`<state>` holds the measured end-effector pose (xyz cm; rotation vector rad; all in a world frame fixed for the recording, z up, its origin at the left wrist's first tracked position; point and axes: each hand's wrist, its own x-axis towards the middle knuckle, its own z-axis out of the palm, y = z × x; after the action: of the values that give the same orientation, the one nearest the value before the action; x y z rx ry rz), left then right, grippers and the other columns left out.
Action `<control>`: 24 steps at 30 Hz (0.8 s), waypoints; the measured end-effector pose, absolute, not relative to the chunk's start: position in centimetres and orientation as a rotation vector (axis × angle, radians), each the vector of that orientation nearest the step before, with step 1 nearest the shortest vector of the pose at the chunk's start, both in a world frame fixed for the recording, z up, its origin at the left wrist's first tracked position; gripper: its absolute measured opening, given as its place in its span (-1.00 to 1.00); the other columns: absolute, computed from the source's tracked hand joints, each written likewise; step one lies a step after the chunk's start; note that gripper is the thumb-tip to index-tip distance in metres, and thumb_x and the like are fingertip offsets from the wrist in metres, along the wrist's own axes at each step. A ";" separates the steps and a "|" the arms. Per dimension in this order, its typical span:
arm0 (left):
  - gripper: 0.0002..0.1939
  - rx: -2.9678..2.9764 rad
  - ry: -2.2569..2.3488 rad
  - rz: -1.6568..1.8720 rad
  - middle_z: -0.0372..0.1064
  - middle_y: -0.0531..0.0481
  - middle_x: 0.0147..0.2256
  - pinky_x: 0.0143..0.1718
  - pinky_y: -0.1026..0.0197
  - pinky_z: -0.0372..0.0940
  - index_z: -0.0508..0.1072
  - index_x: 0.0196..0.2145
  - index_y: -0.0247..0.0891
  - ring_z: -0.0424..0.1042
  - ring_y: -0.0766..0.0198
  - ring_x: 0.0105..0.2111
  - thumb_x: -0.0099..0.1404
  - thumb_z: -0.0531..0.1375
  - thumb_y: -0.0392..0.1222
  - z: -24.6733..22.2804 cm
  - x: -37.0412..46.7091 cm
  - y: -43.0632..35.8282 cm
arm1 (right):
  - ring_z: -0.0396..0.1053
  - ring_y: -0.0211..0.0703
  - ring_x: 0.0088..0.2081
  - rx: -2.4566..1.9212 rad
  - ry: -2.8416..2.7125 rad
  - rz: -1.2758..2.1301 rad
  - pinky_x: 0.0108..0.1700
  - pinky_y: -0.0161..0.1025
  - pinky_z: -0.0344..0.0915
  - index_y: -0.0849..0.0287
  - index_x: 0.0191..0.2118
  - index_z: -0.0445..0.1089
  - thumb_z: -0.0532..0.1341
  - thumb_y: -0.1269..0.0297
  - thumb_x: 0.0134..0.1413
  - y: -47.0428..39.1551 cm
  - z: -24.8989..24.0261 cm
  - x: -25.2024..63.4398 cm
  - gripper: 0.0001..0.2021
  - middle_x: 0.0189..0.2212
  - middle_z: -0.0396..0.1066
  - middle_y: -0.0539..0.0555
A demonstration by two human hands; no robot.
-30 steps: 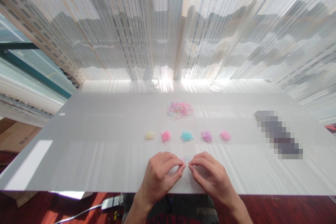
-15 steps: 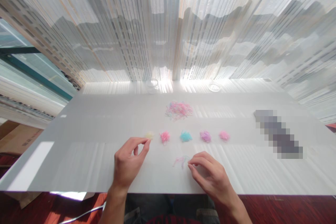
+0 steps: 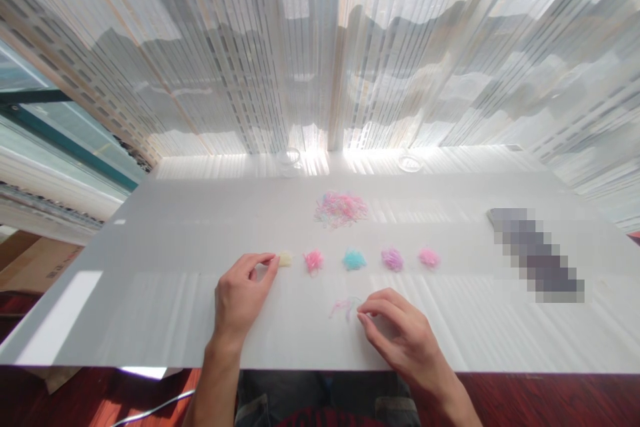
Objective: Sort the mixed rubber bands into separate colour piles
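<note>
L hand (image 3: pixel 243 293) was at approx. 8 o'c from the blue pile (image 3: pixel 354 260), clock centre throughout (12 = far edge of white bench (image 3: pixel 165 227)). Its thumb & index tips were pressed together at the L edge of the pale yellow pile (image 3: pixel 285 259); couldn't tell if a strand sat betw. them. R hand (image 3: pixel 395 327) was at 5 o'c, thumb & index tips likewise together, right at the R end of a few loose strands (image 3: pixel 342 307), pink & bluish, which lay at 6; too small to tell if it pinched one.

Piles made a row across: pale yellow at 9, hot pink pile (image 3: pixel 314 261) also at 9 but closer in, betw. yellow & blue; purple pile (image 3: pixel 393 259) at 3, light pink pile (image 3: pixel 429 257) at 3 too, farther out. Each lay apart from its neighbour. Mixed heap (image 3: pixel 341 209), mostly pink & the widest, sat nr. 12.

Further out: dark pixelated item (image 3: pixel 535 253) slanted on bench at 3, well apart from piles. Nr. far edge, clear round item (image 3: pixel 290 157) at 11, second clear round item (image 3: pixel 411 163) at 1. Pale striped curtain (image 3: pixel 225 80) hung beyond, approx. 10 to 2. Off the bench: cardboard box (image 3: pixel 35 260) at 9, white cable (image 3: pixel 155 407) at 8 over reddish floor (image 3: pixel 525 400).
</note>
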<state>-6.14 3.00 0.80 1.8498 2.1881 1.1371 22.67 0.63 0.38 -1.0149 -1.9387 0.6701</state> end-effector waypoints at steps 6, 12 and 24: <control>-0.82 1.868 2.174 1.163 0.54 0.08 -0.36 -0.47 0.28 0.23 0.64 -0.29 -0.18 0.25 0.36 -0.58 0.34 0.29 -0.05 0.4 -6.4 2.9 | 0.48 -0.15 -0.29 -1.013 -1.926 0.686 -0.25 -0.23 0.45 0.08 -0.18 0.45 0.21 0.44 0.33 0.6 0.5 22.7 -0.89 -0.31 0.47 0.05; -0.92 2.124 1.960 1.353 0.48 0.09 -0.39 -0.42 0.30 0.25 0.58 -0.26 -0.22 0.21 0.39 -0.57 0.41 0.27 -0.23 1.8 -5.2 1.8 | 0.47 -0.15 -0.25 -1.046 -1.904 0.656 -0.21 -0.23 0.44 0.08 -0.15 0.44 0.22 0.46 0.32 0.6 0.3 22.7 -0.87 -0.28 0.47 0.04; -0.89 2.345 1.393 1.018 0.53 -0.03 -0.27 -0.26 0.15 0.39 0.54 -0.12 -0.18 0.50 0.18 -0.31 0.46 0.21 -0.26 0.9 1.6 -0.6 | 0.40 0.00 -0.14 -1.163 -2.015 0.489 -0.10 -0.04 0.44 0.12 -0.04 0.44 0.21 0.48 0.32 0.6 -0.7 22.3 -0.82 -0.20 0.44 0.12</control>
<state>1.59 -0.55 0.92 2.3449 1.3928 1.0180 22.30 0.63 -0.70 -1.1633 -2.0149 0.4887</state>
